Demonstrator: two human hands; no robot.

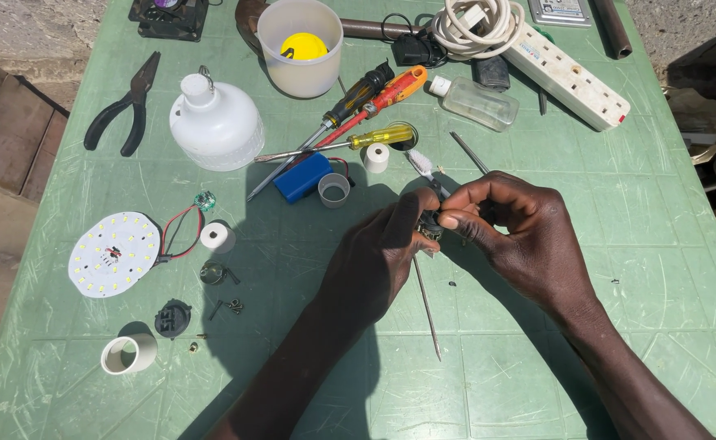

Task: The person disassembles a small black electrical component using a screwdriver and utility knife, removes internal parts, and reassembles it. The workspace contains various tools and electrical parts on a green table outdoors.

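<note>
Three screwdrivers [358,96] lie on the table, beside one pair of pliers [121,106] and one white power strip [566,75]. There are two small white tape rolls [218,236], one round LED board [114,253], one white bulb housing [215,122] and one plastic cup [299,47].

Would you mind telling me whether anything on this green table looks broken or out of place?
The white lamp is in pieces: its round LED board lies loose at the table's left, trailing wires, with small screws scattered nearby.

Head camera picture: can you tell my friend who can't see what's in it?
Two bare hands, left hand and right hand, pinch a small dark part together over a green table. Around them lie screwdrivers, pliers, a white bulb shell and a round LED board.
</note>
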